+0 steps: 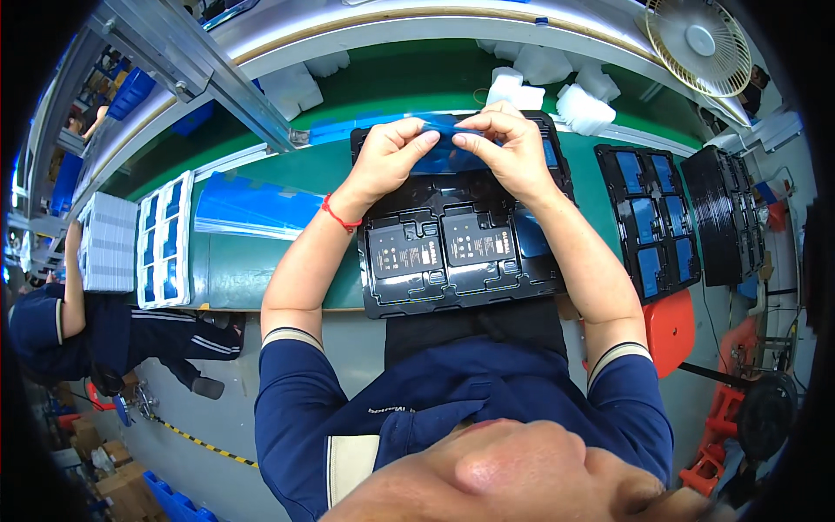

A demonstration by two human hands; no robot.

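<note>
Both of my hands are raised over a black plastic tray [487, 300] at the bench's front edge. Between them is a shiny blue film [446, 157]. My left hand [391, 161] pinches its left side between thumb and fingers, and my right hand [509, 150] pinches its right side. Flat black battery packs lie in the tray's near pockets, one at the left [398, 252] and another in the middle [477, 239]. A pocket further right shows a blue face [531, 233]. My hands and the film hide part of the tray's far row.
Blue film sheets [252, 204] lie left of the tray on the green bench [230, 270]. Beyond them are a white tray [163, 244] and a white stack [108, 244], near a seated co-worker. Rightward are another black tray [650, 222], stacked black trays [722, 213] and a red stool [670, 331].
</note>
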